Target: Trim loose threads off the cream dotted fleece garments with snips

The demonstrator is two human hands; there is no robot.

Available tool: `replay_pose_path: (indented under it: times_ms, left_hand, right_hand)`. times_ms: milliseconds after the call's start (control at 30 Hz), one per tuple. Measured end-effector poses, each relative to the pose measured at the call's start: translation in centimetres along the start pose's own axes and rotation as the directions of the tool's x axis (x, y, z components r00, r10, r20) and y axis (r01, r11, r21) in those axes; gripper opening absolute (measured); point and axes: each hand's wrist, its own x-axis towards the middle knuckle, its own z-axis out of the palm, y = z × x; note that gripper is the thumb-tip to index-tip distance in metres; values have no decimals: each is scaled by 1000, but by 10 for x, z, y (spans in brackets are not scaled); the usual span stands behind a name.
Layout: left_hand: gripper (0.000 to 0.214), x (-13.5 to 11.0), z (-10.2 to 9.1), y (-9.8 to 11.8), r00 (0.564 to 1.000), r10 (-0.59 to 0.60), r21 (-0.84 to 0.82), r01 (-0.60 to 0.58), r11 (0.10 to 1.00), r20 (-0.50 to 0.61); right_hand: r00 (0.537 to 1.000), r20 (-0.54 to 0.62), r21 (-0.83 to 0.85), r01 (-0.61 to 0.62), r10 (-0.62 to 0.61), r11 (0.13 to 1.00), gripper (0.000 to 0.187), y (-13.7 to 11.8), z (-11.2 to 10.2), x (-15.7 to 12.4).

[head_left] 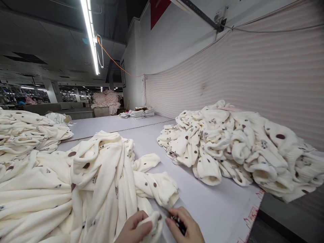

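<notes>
My left hand (133, 229) pinches a cuff of a cream fleece garment (101, 182) printed with brown dots, at the bottom middle of the head view. Right beside it, my right hand (187, 227) grips a small dark tool (178, 223) whose tip points at that cuff. The garment belongs to a big heap (32, 195) spread over the left of the white table (215, 209). What kind of tool it is cannot be made out.
A second heap of the same fleece garments (235, 145) lies at the right along a striped curtain wall (253, 74). More piles (27, 131) sit at the far left, folded stacks (139, 113) at the far end. The table edge (255, 206) drops off at lower right.
</notes>
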Motion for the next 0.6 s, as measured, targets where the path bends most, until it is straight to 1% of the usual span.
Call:
replay_pose_path:
  times_ms: [33, 67, 100, 133, 167, 200, 233, 267, 300, 333, 367, 400, 433, 467, 500, 533, 567, 600]
  left_hand:
    - [19, -1, -1, 3, 995, 98, 152, -99, 983, 14]
    - [19, -1, -1, 7, 983, 167, 300, -182, 936, 74]
    - [21, -1, -1, 11, 970, 182, 417, -234, 878, 160]
    - [23, 0, -1, 13, 960, 136, 489, -244, 837, 246]
    - [27, 1, 0, 15, 949, 43, 523, -209, 826, 311]
    - [30, 3, 0, 16, 939, -44, 546, -161, 822, 342]
    - [32, 5, 1, 15, 934, -108, 572, -114, 813, 339]
    - [29, 8, 2, 14, 935, -149, 595, -77, 800, 322]
    - [21, 10, 4, 12, 940, -181, 608, -35, 793, 291]
    - [14, 14, 7, 9, 954, -194, 607, 16, 795, 229]
    - [21, 17, 10, 7, 973, -177, 590, 58, 805, 146]
    - [34, 20, 15, 5, 991, -126, 566, 75, 821, 53]
    - [41, 24, 20, 3, 998, -51, 548, 63, 834, -37]
    - [42, 26, 25, 2, 993, 33, 540, 31, 841, -109]
    - [37, 29, 29, 2, 982, 109, 534, -10, 845, -154]
    - [31, 31, 33, 1, 977, 146, 500, -48, 864, -158]
    - [24, 33, 35, 1, 979, 143, 426, -69, 902, -145]
    - [20, 33, 35, 1, 986, 114, 317, -72, 946, -118]
  right_hand:
    - [999, -33, -60, -44, 42, 997, 29, 7, -3, 7]
    - [994, -69, -132, -96, 88, 987, 34, 14, -6, 16]
    - [987, -103, -199, -146, 127, 969, 39, 20, -8, 25]
    - [979, -129, -251, -186, 157, 950, 41, 26, -10, 36]
    - [973, -146, -281, -212, 176, 936, 40, 29, -11, 46]
    - [972, -149, -290, -220, 183, 931, 37, 31, -12, 55]
    - [974, -143, -283, -213, 178, 935, 32, 31, -13, 63]
    - [977, -130, -272, -197, 167, 942, 27, 29, -13, 68]
    - [982, -118, -256, -175, 149, 951, 23, 26, -13, 71]
    - [987, -105, -236, -147, 126, 960, 20, 21, -13, 71]
    - [991, -91, -216, -117, 99, 969, 17, 16, -12, 68]
    - [994, -77, -199, -90, 76, 976, 15, 11, -12, 62]
    - [996, -61, -186, -68, 57, 980, 13, 5, -11, 56]
    - [998, -52, -176, -51, 42, 983, 12, 0, -10, 49]
    - [999, -44, -165, -34, 27, 986, 12, -5, -10, 42]
    - [999, -41, -153, -17, 11, 988, 12, -9, -10, 36]
    - [999, -45, -142, 1, -7, 990, 11, -12, -10, 32]
    - [998, -60, -134, 17, -25, 991, 9, -14, -10, 29]
